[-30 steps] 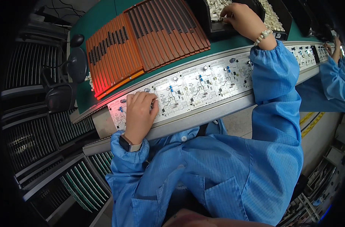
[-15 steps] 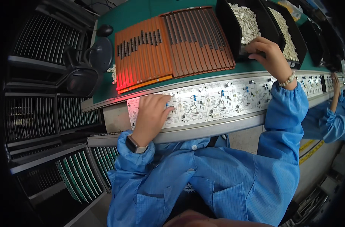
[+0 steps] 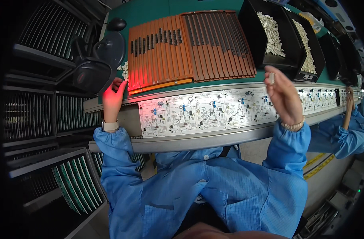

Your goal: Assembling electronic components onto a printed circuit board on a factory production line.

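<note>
My right hand (image 3: pixel 285 97) is raised over the row of circuit boards (image 3: pixel 182 115). Its fingers are closed on a small white block-shaped component (image 3: pixel 271 78). That piece resembles those heaped in the black bin (image 3: pixel 251 42) just beyond the hand. At the far left, my left hand (image 3: pixel 114 99) reaches over the rail to a little pile of small white parts (image 3: pixel 125 68) on the green mat. Its fingers are bent together at the pile's near edge; whatever lies between them is too small to make out. Red light falls on this hand.
Orange-brown slotted racks (image 3: pixel 160 59) with black components stand behind the boards. Left of them is a dark scanner on a stand (image 3: pixel 92 75). A second black bin (image 3: pixel 305 47) holds more white parts. Another person's hand (image 3: pixel 349 95) works at the far right. Board racks (image 3: pixel 76 183) stand lower left.
My left hand has moved from the leftmost boards to the small white pile. The right hand has come back from the bin's front with a white component showing, its palm turned up.
</note>
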Action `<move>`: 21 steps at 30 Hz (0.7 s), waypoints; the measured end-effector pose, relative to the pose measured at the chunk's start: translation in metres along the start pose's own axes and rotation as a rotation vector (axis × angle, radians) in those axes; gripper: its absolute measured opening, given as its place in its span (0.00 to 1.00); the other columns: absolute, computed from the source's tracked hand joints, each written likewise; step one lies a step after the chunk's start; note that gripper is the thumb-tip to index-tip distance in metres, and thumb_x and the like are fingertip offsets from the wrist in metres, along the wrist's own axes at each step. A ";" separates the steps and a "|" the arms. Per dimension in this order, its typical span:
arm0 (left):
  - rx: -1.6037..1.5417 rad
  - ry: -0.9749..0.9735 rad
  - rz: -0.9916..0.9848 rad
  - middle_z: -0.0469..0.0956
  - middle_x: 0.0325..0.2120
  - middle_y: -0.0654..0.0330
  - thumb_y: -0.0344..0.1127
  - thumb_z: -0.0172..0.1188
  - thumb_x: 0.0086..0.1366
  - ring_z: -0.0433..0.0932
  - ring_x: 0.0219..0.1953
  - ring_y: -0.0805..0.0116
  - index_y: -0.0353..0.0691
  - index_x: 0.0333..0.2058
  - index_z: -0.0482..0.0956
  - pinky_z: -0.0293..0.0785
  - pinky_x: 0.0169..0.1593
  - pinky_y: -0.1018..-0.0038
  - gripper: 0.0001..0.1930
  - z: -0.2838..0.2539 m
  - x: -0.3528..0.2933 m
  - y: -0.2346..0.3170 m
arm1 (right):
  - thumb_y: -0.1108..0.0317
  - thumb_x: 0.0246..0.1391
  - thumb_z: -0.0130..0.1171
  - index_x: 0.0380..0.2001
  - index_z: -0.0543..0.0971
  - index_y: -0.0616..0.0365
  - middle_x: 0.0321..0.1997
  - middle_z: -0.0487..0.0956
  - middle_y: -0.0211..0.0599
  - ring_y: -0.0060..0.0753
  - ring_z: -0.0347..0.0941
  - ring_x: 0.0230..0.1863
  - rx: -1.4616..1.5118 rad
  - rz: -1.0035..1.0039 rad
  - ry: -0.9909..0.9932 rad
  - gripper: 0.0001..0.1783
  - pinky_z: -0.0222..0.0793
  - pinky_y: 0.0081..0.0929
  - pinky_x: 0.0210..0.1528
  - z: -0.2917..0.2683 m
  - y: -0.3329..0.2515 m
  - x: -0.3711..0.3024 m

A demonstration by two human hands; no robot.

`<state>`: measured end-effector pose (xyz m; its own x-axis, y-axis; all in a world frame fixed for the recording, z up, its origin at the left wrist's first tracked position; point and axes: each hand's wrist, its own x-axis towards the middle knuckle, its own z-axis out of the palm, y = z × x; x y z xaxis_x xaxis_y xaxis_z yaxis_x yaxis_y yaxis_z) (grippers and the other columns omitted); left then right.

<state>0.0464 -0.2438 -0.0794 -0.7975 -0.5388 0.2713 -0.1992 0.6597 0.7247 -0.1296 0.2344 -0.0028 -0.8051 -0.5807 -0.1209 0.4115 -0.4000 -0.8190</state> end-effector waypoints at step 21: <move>-0.090 0.038 -0.043 0.80 0.39 0.62 0.32 0.56 0.70 0.77 0.43 0.75 0.34 0.45 0.78 0.70 0.49 0.80 0.09 -0.007 -0.011 -0.037 | 0.53 0.71 0.42 0.39 0.72 0.62 0.39 0.81 0.49 0.28 0.78 0.23 0.158 0.294 -0.068 0.20 0.66 0.16 0.20 0.045 0.095 -0.040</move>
<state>0.0664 -0.2664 -0.1043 -0.7671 -0.5858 0.2615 -0.1793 0.5872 0.7893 -0.0388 0.1877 -0.0504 -0.6144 -0.7309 -0.2972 0.6869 -0.3102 -0.6572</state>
